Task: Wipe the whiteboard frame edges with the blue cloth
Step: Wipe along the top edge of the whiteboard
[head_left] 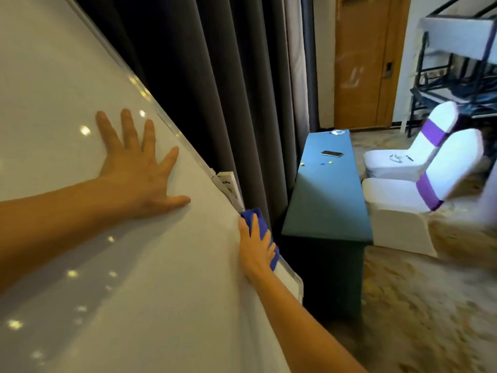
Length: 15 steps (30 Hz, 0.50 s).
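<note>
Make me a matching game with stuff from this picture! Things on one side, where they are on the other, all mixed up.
Things:
1. blue cloth
2. phone
3. left hand
4. purple sash

Places:
A. on the blue table
B. flat on the whiteboard
C. around a white chair
D. under the right hand at the frame edge

Pairs: 1-D, 2-A, 3-B, 4-C

Whiteboard (80, 63) surface is seen as smooth and glossy, with ceiling lights mirrored in it as bright spots. Frame edge (166, 125) looks like pale metal or plastic, semi-gloss; which one cannot be told. Blue cloth (258, 224) reads as soft, matt fabric. Curtain (215, 90) is heavy dark matt cloth. Desk (328, 189) is covered in matt teal fabric. Door (360, 63) is smooth wood. Chairs (403, 200) are wrapped in white cloth covers.
</note>
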Tool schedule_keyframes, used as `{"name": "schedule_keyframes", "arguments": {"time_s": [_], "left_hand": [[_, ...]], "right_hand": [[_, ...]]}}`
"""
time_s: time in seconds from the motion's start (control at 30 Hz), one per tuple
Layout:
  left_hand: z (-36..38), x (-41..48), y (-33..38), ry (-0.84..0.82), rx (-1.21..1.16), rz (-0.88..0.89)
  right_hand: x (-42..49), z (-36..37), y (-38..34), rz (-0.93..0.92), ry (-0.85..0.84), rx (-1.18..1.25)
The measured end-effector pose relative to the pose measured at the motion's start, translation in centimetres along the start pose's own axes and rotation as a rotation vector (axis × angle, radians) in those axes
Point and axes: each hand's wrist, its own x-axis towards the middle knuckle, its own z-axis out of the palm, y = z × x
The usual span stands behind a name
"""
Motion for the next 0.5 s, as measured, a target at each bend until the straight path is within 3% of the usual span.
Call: {"name": "schedule_keyframes", "arguments": {"time_s": [0.13,0.23,0.3,0.4,0.43,0.5], "left_hand": [[1.1,-0.6,2.3,-0.002,0.067,0.018],[1.6,-0.6,2.3,-0.006,0.055,0.072],[2.1,-0.6,2.3,-0.009,0.058,0.128],[2.4,-0.5,2.5,-0.014,0.087,0.188],[2.5,-0.5,2.6,-0.019,0.087,0.210],[2.8,-0.4,2.7,-0.024,0.089,0.263]], "right_hand": [[0.1,3.2,-4.1,-0.392,-0.041,0.011],[0.5,2.6,0.3,-0.510,0.020,-0.060],[1.0,1.3,6.6,-0.332,0.115,-0.066],[1.3,-0.5,13.3,0.162,0.149,-0.021],[1.4,-0.5,13.2,0.233,0.123,-0.019],[1.9,0.5,9.7,0.134,0.115,-0.027]]}}
